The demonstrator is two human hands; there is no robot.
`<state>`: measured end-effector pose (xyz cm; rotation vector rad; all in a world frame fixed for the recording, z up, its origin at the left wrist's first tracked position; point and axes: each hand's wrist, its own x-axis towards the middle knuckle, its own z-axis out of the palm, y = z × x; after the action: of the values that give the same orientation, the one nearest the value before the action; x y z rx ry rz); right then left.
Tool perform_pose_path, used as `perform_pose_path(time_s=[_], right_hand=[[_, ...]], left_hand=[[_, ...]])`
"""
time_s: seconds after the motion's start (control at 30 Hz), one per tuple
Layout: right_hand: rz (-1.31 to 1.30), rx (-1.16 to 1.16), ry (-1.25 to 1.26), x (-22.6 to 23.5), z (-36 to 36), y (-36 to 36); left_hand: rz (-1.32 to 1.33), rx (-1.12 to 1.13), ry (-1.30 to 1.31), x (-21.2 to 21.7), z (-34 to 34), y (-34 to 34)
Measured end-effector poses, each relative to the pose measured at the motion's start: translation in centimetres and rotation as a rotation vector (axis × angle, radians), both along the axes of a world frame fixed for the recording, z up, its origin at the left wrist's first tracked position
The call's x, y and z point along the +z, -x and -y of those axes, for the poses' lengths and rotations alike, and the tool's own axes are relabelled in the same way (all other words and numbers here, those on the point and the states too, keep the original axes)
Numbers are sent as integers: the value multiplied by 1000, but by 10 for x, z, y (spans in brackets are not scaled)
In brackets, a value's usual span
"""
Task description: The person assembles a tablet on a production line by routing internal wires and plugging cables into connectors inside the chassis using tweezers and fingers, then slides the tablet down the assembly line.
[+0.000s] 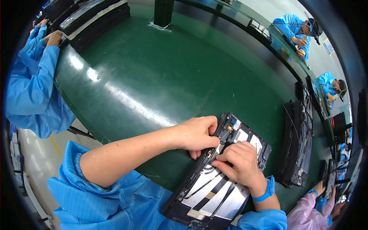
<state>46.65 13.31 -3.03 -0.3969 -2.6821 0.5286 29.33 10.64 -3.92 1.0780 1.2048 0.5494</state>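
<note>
An open black-framed electronic panel (214, 188), with silver plates and black cables, lies slanted at the near edge of the table, its lower end against my blue sleeve and front. My left hand (197, 134) is closed at its upper left edge, fingers curled over and beside the frame. Over the middle of the panel, my right hand (239, 163) has its fingers bent and pressed together, thumb close to the same left edge. What lies under its fingertips is hidden. A blue band (267, 189) circles my right wrist. Near the panel's top corner sits a small orange part (229, 127).
The green table (172, 69) spreads ahead. Stacked black panels (295, 145) stand at the right, with another stack (96, 23) at the far left. A black post (163, 13) rises at the back. People in blue work at left and far right; a pink sleeve (308, 212) shows lower right.
</note>
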Motion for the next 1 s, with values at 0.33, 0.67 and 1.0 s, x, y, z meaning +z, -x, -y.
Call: perform_pose_path(time_s=[0.33,0.67,1.0], right_hand=[[35,-6,22,2,1,0],[394,69,-253,42,-4,28],[424,-79,-385,41,-24,20]], left_hand=[[-6,9,19,1,1,-1],[-6,12,-23,1,2,-1],[14,-3,33,3,1,3]])
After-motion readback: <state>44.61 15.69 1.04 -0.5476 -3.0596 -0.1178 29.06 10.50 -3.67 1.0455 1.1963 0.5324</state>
